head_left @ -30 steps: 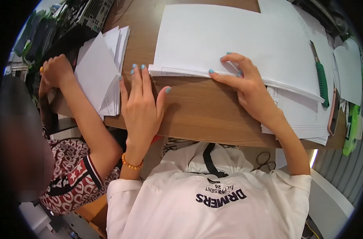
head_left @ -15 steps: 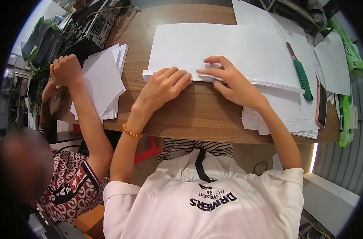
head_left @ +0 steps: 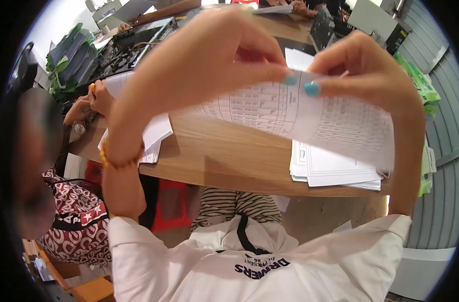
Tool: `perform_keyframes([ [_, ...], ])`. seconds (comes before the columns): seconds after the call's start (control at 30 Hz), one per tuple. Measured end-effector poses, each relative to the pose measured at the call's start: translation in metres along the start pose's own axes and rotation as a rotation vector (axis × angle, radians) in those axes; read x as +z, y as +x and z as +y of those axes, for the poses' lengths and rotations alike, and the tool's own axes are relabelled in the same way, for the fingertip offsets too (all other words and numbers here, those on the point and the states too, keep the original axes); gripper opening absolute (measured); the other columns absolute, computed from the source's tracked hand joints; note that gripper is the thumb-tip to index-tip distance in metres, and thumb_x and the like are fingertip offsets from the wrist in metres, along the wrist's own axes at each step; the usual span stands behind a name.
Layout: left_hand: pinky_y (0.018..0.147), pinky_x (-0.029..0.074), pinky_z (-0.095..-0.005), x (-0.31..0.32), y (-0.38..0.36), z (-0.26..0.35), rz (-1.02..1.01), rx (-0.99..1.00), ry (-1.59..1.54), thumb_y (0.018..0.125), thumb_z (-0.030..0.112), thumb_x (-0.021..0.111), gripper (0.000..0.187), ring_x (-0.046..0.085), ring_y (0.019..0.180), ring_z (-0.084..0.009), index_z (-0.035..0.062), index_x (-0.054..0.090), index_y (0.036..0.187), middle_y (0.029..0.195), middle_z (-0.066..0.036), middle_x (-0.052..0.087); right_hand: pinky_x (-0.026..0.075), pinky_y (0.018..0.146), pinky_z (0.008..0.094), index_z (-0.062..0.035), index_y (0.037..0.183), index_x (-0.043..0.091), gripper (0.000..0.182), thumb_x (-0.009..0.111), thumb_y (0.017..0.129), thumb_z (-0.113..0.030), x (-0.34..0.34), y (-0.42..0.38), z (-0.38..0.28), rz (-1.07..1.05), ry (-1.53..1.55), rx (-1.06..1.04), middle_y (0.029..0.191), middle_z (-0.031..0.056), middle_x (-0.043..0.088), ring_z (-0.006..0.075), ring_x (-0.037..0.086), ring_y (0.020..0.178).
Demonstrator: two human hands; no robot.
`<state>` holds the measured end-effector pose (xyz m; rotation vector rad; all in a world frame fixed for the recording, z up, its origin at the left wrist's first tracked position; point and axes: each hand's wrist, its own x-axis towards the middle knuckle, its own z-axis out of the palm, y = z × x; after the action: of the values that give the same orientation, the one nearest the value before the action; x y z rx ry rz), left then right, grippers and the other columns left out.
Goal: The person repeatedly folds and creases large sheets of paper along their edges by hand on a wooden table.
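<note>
A printed sheet of paper (head_left: pixel 259 108) with tables on it is raised off the desk, curving down toward the right. My left hand (head_left: pixel 214 60), slightly blurred, pinches its upper edge near the middle. Close beside it, my right hand (head_left: pixel 360 70) grips the same edge. Both thumbs, with turquoise nails, lie on the printed side facing me, and the other fingers are curled behind. Under the sheet's right part, a stack of printed papers (head_left: pixel 335 168) lies near the desk's front edge, partly covered.
Left of me a person's hands (head_left: pixel 101 98) are at a white sheet, above another paper stack (head_left: pixel 156 133). An opened computer case (head_left: pixel 133 50) and green-edged bundles (head_left: pixel 71 55) stand behind. More people's hands show at the desk's (head_left: pixel 229 156) far side. Green packets (head_left: pixel 420 83) line the right.
Both hands have risen from the desk's front area, lifting paper that lay flat with its near edge folded. Its printed side now faces me. The view has tilted up, showing more of the far side.
</note>
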<state>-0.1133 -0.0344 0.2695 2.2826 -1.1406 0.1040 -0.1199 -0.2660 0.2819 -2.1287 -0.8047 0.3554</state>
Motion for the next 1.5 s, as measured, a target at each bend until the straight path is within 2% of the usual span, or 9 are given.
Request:
perform_keyframes([
  [0.03,0.053,0.047,-0.0213,-0.007,0.008,0.000,-0.045,-0.063,-0.065,0.082,0.021,0.068,0.026,0.055,0.058,-0.0043,-0.0050,0.070,0.086,0.069,-0.004,0.066,0.049,0.059,0.0163,0.0041,0.089,0.070,0.016,0.071,0.078,-0.007,-0.010,0.005,-0.012,-0.090,0.014,0.104,0.077,0.0075,0.067,0.0082,0.062,0.068],
  [0.17,0.045,0.040,-0.0185,-0.012,0.021,-0.031,-0.339,-0.243,-0.009,0.080,0.020,0.070,0.024,0.052,0.051,-0.0045,-0.0030,0.071,0.087,0.067,-0.004,0.065,0.048,0.052,0.0214,0.0039,0.098,0.069,0.026,0.070,0.081,-0.016,-0.002,0.034,0.031,-0.193,0.155,0.209,0.079,0.0083,0.068,0.0088,0.060,0.060],
  [0.4,0.041,0.034,-0.0205,0.058,0.018,-0.135,-0.552,-0.626,-0.487,0.079,0.026,0.072,0.031,0.049,0.051,-0.0030,-0.0022,0.071,0.093,0.065,0.000,0.062,0.046,0.064,0.0195,0.0018,0.103,0.068,0.034,0.073,0.081,-0.023,0.042,0.080,0.140,-0.293,0.221,0.344,0.089,0.0079,0.068,0.0108,0.061,0.078],
  [0.53,0.046,0.042,-0.0206,0.098,0.032,-0.185,-0.583,-0.586,-0.225,0.079,0.025,0.073,0.030,0.056,0.056,-0.0060,-0.0003,0.071,0.094,0.071,-0.003,0.067,0.048,0.070,0.0252,-0.0011,0.097,0.071,0.028,0.074,0.077,-0.021,0.054,0.088,0.182,-0.206,0.105,0.240,0.085,0.0074,0.070,0.0134,0.062,0.077],
  [0.6,0.058,0.049,-0.0222,0.126,0.030,-0.199,-0.449,-0.244,-0.261,0.078,0.022,0.072,0.028,0.062,0.063,-0.0101,0.0022,0.071,0.098,0.079,-0.006,0.070,0.048,0.068,0.0242,-0.0014,0.093,0.072,0.022,0.073,0.078,-0.018,0.067,0.086,0.192,-0.134,0.035,0.238,0.079,0.0059,0.069,0.0114,0.061,0.071],
  [0.7,0.067,0.051,-0.0245,0.141,0.032,-0.179,-0.359,-0.263,-0.354,0.077,0.016,0.072,0.026,0.066,0.072,-0.0130,0.0040,0.071,0.100,0.087,-0.010,0.071,0.051,0.067,0.0283,-0.0041,0.092,0.073,0.024,0.074,0.074,-0.020,0.081,0.079,0.200,-0.027,0.004,0.181,0.079,0.0104,0.070,0.0178,0.065,0.072],
  [0.9,0.067,0.053,-0.0283,0.158,0.022,-0.168,-0.135,-0.156,-0.405,0.075,0.007,0.071,0.020,0.067,0.071,-0.0198,0.0016,0.072,0.093,0.085,-0.014,0.070,0.051,0.072,0.0297,-0.0050,0.099,0.071,0.020,0.068,0.080,-0.011,0.088,0.058,0.187,0.057,-0.145,0.199,0.089,0.0123,0.069,0.0215,0.064,0.078],
  [1.17,0.073,0.053,-0.0303,0.164,0.013,-0.154,-0.143,-0.242,-0.332,0.077,0.003,0.066,0.013,0.067,0.075,-0.0211,-0.0015,0.069,0.089,0.083,-0.014,0.069,0.051,0.073,0.0355,-0.0011,0.088,0.069,0.012,0.065,0.077,-0.004,0.090,0.044,0.191,0.186,-0.317,0.106,0.087,0.0137,0.064,0.0280,0.063,0.079],
  [1.5,0.069,0.051,-0.0332,0.184,-0.006,-0.170,0.107,0.016,-0.090,0.085,0.007,0.060,0.010,0.063,0.075,-0.0227,-0.0005,0.061,0.092,0.091,-0.012,0.063,0.051,0.076,0.0355,-0.0010,0.092,0.066,0.013,0.063,0.081,-0.006,0.076,0.040,0.201,0.133,-0.462,0.019,0.092,0.0128,0.064,0.0276,0.063,0.083],
])
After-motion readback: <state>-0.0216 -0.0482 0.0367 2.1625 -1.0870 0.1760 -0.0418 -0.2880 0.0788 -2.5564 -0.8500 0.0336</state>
